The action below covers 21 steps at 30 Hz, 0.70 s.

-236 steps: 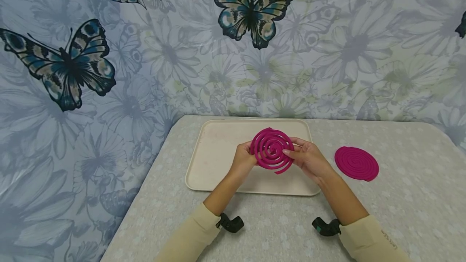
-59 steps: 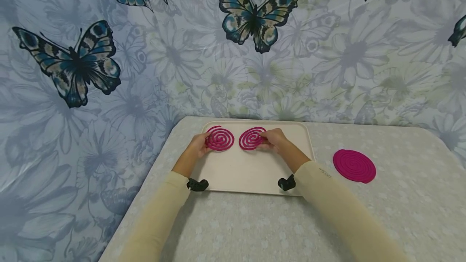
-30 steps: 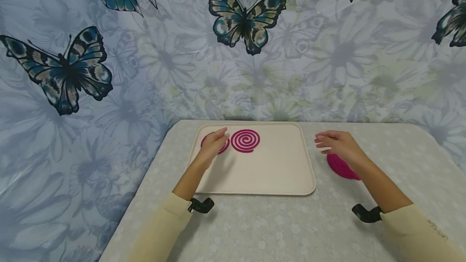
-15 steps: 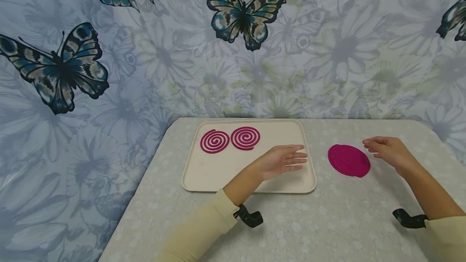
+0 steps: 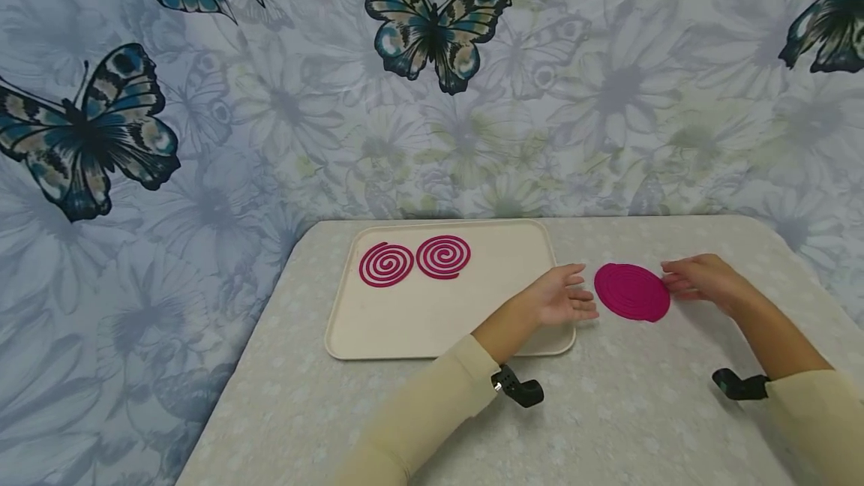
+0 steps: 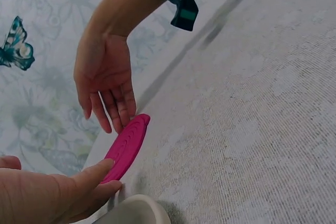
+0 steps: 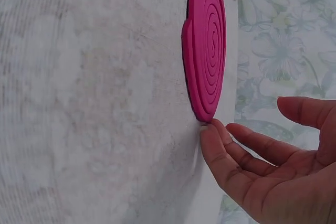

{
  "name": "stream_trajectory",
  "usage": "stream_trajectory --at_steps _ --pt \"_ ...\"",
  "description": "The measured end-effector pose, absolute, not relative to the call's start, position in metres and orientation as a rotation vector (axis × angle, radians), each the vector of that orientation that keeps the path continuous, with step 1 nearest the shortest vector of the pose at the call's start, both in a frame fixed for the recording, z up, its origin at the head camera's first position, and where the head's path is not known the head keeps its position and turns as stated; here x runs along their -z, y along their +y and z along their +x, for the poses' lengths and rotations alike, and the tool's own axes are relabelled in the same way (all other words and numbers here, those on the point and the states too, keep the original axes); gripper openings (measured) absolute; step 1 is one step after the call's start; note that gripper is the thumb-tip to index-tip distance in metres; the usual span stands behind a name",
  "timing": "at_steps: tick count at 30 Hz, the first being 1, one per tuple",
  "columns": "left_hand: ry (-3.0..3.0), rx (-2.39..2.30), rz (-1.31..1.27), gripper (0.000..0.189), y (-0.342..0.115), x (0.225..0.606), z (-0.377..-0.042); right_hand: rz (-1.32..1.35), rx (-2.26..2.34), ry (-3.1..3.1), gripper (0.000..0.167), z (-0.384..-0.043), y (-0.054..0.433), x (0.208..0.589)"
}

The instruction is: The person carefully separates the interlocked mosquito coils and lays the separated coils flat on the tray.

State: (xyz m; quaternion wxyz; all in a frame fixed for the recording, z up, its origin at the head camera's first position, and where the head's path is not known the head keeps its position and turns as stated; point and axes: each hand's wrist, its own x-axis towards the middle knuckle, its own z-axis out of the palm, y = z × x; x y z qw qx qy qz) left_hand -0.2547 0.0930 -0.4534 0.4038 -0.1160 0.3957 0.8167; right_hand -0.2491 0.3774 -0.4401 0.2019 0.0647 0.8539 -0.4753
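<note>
A flat magenta spiral disc (image 5: 632, 292), tightly coiled, lies on the table to the right of the tray. My left hand (image 5: 560, 297) reaches over the tray's right edge, fingers stretched out close to the disc's left side; contact is unclear in the left wrist view. On the opposite side, my right hand (image 5: 705, 283) has its fingertips at the disc's rim, seemingly touching it in the right wrist view (image 7: 210, 124). Two looser magenta spirals, a left one (image 5: 386, 265) and a right one (image 5: 443, 256), lie side by side on the cream tray (image 5: 405, 328).
The tray sits at the back of a table (image 5: 607, 426) covered with pale patterned cloth. Behind it hangs a butterfly-print backdrop (image 5: 540, 133). Black wrist cameras, a left one (image 5: 518, 387) and a right one (image 5: 739, 385), stick out from the cuffs.
Earlier, both hands held the two loose spirals, which now lie on the tray, let go. My left hand has since moved right across the tray; my right hand moved to the disc's right rim.
</note>
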Motion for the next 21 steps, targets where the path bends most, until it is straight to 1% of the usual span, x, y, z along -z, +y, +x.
stream_trajectory --at_steps 8,13,17,21 --pt "1.020 -2.050 -0.344 0.071 0.101 0.451 -0.260 0.234 1.449 2.274 0.068 -0.252 0.371 0.443" --pt "1.044 -2.034 -0.334 0.069 0.105 0.454 -0.259 0.220 1.527 2.215 0.061 -0.250 0.368 0.447" --pt "1.092 -2.036 -0.327 0.053 0.116 0.458 -0.258 0.188 1.552 2.215 0.057 -0.249 0.367 0.449" --pt "1.327 -2.029 -0.237 0.034 0.128 0.464 -0.258 0.186 1.513 2.262 0.060 -0.249 0.364 0.450"
